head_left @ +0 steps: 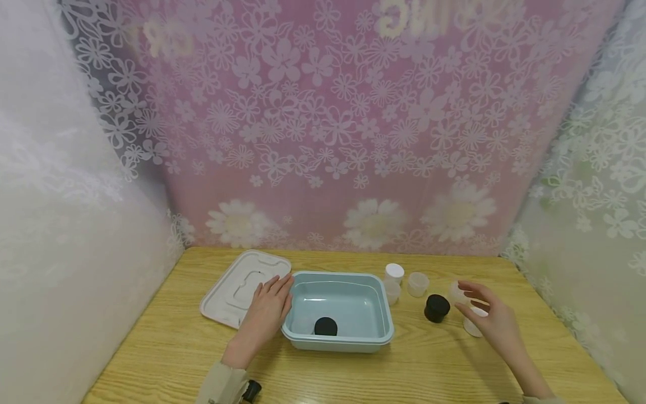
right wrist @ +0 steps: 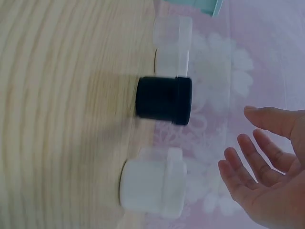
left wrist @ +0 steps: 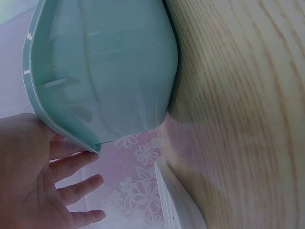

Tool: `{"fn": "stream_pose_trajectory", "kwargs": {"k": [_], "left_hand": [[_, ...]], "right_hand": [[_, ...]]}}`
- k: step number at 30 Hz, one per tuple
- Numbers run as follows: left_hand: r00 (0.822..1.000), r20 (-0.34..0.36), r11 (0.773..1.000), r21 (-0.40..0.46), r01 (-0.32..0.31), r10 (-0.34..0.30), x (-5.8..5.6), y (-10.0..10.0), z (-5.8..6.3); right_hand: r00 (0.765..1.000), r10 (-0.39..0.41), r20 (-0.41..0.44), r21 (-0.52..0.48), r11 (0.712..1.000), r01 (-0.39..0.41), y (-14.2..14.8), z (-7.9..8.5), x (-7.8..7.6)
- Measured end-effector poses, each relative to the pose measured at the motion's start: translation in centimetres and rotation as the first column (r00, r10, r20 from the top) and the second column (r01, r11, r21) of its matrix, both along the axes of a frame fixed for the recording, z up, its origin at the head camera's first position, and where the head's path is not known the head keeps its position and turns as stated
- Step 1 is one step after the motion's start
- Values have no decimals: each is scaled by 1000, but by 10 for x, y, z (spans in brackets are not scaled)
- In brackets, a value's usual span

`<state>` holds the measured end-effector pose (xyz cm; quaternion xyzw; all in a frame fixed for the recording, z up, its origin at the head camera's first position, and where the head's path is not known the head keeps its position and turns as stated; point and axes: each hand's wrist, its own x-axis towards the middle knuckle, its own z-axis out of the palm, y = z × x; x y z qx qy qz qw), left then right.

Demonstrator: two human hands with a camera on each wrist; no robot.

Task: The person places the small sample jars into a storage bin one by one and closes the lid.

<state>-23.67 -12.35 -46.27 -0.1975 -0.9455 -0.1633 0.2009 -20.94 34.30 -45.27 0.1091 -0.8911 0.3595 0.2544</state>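
A light-blue plastic tub (head_left: 338,340) sits mid-table, and a round black-topped jar (head_left: 326,326) lies inside near its front wall. My left hand (head_left: 268,306) rests on the tub's left rim, fingers straight; the left wrist view shows the rim (left wrist: 62,131) against the hand. Spread and holding nothing, my right hand (head_left: 492,317) hovers at the right over a white jar (head_left: 473,325) and a translucent jar (head_left: 456,293), partly covering both. Just left of it stands a black lidded jar (head_left: 437,308). In the right wrist view, the white jar (right wrist: 147,186) stands below the fingers.
A white lid (head_left: 237,286) lies flat left of the tub, partly behind my left hand. Beyond the tub's right side stand a white-capped jar (head_left: 394,272) and two translucent ones. Patterned curtains (head_left: 343,140) enclose the wooden table (head_left: 323,376) at back and sides.
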Motion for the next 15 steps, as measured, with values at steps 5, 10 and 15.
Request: {"fn": "stream_pose_trajectory", "kwargs": {"k": [5, 10, 15], "left_hand": [[1000, -17, 1000, -1, 5, -5, 0, 0, 0], [1000, 11, 1000, -8, -7, 7, -1, 0, -1], [1000, -4, 1000, 11, 1, -1, 0, 1, -1]], "right_hand": [[998, -49, 39, 19, 999, 49, 20, -7, 0], [983, -84, 164, 51, 996, 77, 36, -12, 2], [930, -86, 356, 54, 996, 71, 44, -13, 5]]}}
